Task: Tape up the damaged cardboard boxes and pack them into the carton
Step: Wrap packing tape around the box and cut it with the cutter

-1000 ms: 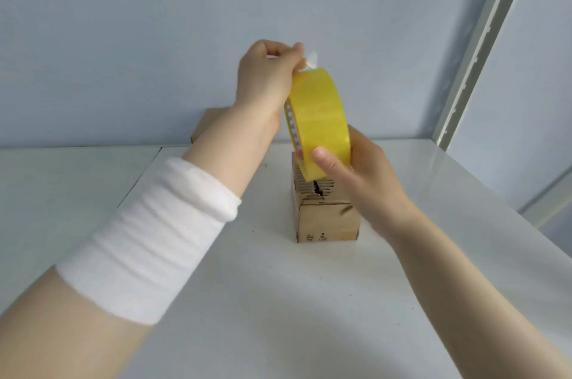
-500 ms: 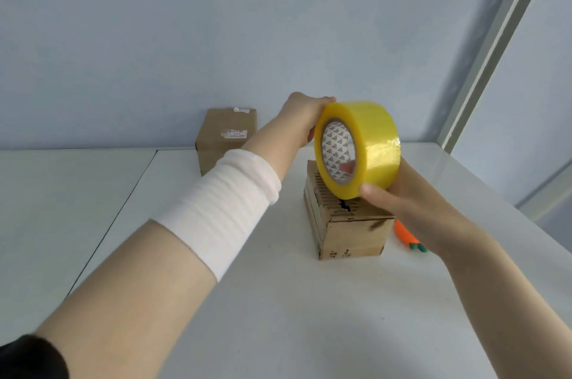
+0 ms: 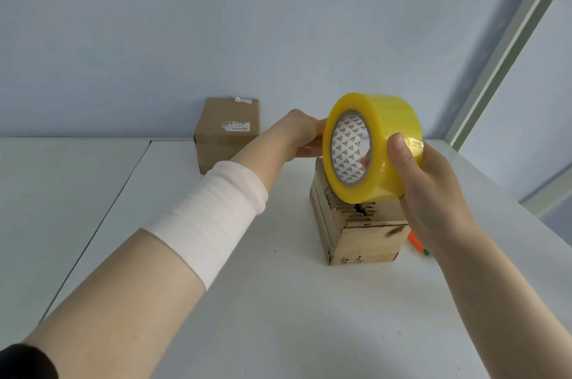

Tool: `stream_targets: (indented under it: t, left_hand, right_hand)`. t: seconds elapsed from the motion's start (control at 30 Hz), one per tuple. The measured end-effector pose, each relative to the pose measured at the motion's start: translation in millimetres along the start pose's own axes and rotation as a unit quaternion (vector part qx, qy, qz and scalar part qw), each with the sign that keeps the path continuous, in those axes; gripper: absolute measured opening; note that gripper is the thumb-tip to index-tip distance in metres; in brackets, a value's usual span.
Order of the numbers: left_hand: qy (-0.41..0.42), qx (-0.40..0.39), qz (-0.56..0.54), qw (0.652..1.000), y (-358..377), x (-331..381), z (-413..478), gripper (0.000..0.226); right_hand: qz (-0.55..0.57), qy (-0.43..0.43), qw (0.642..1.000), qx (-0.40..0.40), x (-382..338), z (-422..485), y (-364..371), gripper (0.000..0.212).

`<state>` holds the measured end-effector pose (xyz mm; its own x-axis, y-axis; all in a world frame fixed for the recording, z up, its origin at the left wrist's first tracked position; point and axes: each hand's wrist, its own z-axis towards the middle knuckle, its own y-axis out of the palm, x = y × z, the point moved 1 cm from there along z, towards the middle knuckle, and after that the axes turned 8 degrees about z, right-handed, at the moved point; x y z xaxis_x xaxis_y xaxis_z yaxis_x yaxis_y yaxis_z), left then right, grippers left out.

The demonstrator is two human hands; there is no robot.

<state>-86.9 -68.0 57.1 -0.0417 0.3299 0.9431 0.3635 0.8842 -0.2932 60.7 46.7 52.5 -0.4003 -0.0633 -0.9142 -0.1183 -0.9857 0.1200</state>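
Since the torn box (image 3: 365, 242) needs sealing, your right hand (image 3: 433, 193) grips the tape roll (image 3: 382, 122) above it; your left hand (image 3: 305, 137) sits behind, grasp unclear

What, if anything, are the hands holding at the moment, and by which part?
The right hand grips the tape roll by its outer band, thumb pressed on it. The left hand is at its far side; its grip is hidden.

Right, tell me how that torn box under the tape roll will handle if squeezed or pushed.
The torn box has a ragged, split top, so it would probably cave in if squeezed from above; its sides look firmer. Being small cardboard, it is likely light and should slide rather than tip when pushed across the smooth table.
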Motion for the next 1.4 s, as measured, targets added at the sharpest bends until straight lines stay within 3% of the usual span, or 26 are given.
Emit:
stream_targets:
  t: [0.17, 0.27, 0.37, 0.5, 0.67, 0.77, 0.87, 0.97, 1.4]
  left_hand:
    - [0.018, -0.037, -0.007, 0.999, -5.9, -3.2, 2.1, 0.007]
    - [0.078, -0.018, 0.042, 0.996, -4.0, 2.4, 2.0, 0.008]
    - [0.104, -0.001, 0.115, 0.988, 3.1, 6.8, 3.1, 0.019]
    - [0.118, 0.018, 0.193, 0.974, 5.7, 5.4, 7.1, 0.012]
    - [0.098, -0.004, 0.22, 0.971, 7.3, -2.2, 12.0, 0.012]
    - [0.071, -0.012, 0.203, 0.977, 8.8, -9.7, 15.3, 0.024]
    - [0.068, -0.005, 0.218, 0.974, 8.8, -12.0, 16.6, 0.007]
    - [0.057, -0.004, 0.242, 0.969, 8.8, -14.0, 20.7, 0.022]
    - [0.025, -0.074, 0.306, 0.949, 5.5, -14.7, 27.3, 0.019]
  right_hand:
    - [-0.023, 0.021, 0.996, -0.081, 6.4, -8.3, -6.0, 0.047]
    - [-0.035, -0.01, 0.999, -0.034, 6.3, -9.7, -3.1, 0.04]
    - [-0.035, -0.027, 0.999, 0.019, -0.6, -3.2, 7.0, 0.014]
    - [0.012, 0.016, 0.998, 0.054, -9.8, 3.0, 10.3, 0.033]
    - [0.008, 0.05, 0.997, 0.053, -13.9, 4.4, 10.2, 0.029]
    - [0.008, 0.068, 0.997, 0.045, -16.1, 9.5, 10.5, 0.027]
    - [-0.008, 0.078, 0.996, 0.037, -15.3, 13.5, 12.0, 0.03]
    - [-0.012, 0.084, 0.996, 0.038, -15.4, 17.4, 11.7, 0.032]
    - [-0.011, 0.099, 0.993, 0.057, -14.7, 25.2, 11.2, 0.044]
